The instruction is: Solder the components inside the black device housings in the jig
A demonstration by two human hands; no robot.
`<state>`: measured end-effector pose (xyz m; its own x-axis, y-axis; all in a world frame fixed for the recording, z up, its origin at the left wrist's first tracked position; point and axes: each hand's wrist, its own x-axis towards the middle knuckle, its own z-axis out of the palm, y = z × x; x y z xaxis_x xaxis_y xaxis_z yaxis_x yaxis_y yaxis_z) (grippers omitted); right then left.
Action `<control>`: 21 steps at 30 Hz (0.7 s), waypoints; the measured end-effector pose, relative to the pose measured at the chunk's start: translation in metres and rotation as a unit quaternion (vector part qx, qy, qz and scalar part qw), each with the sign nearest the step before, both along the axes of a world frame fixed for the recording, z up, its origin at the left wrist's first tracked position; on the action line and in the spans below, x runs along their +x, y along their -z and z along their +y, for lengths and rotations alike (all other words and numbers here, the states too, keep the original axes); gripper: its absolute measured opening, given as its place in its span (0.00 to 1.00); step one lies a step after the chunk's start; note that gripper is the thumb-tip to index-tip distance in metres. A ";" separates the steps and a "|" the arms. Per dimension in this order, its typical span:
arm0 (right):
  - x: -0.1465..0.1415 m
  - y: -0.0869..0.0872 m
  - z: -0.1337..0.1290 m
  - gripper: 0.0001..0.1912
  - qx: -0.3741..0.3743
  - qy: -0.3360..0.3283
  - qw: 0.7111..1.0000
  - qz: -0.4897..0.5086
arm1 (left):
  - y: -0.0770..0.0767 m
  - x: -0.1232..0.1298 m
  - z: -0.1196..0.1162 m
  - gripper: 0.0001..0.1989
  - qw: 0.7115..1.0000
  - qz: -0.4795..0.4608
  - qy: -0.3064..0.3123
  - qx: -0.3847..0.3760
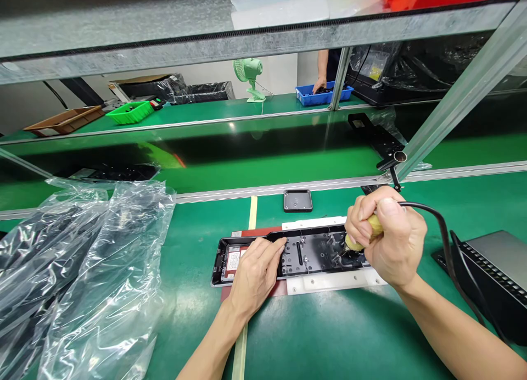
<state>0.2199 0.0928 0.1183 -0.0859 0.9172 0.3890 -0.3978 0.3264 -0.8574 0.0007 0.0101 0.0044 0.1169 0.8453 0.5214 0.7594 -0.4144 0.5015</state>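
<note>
Green matting covers the surface [329, 336]. On it, centre, a long black plastic housing tray [300, 253] lies flat in a white fixture plate [329, 282] over a red mat [263, 289].

Left hand [255, 273]: palm down, fingers spread and pressed flat on the left-middle part of the housing, holding it against the fixture. A white label with red print [233, 260] shows just left of that hand, inside the housing.

Right hand [389, 240]: closed in a fist around a yellow-handled corded tool [364, 234], tip down and touching the right inner part of the housing. Its black cable [442, 234] runs from the fist off to the right.

Small black square cover [297, 200] sits just behind the fixture, apart from it. Crumpled clear plastic bags [94, 270] lie at left. A dark grey ribbed case [494, 275] is at right.

Far surface: green tray [130, 112], blue bin [319, 95] with another person's hand [319, 85] in it, small green desk fan [249, 75].
</note>
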 end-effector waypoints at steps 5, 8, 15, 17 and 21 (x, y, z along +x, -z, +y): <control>0.000 0.000 -0.001 0.18 -0.001 0.000 1.000 -0.001 | 0.000 0.000 0.000 0.17 1.000 0.003 0.000 0.001; 0.000 0.000 -0.001 0.18 0.000 0.001 1.000 0.000 | 0.000 0.000 0.000 0.17 1.000 0.005 0.000 0.001; 0.000 0.000 0.000 0.18 0.003 0.000 1.000 0.000 | -0.002 0.000 -0.001 0.17 1.000 0.004 0.003 0.004; 0.000 0.000 0.000 0.18 0.002 -0.002 1.000 0.000 | -0.002 0.000 0.000 0.17 1.000 0.006 0.003 0.007; 0.001 0.000 -0.001 0.18 0.004 -0.001 1.000 -0.003 | -0.004 0.001 0.000 0.17 1.000 0.010 0.002 0.011</control>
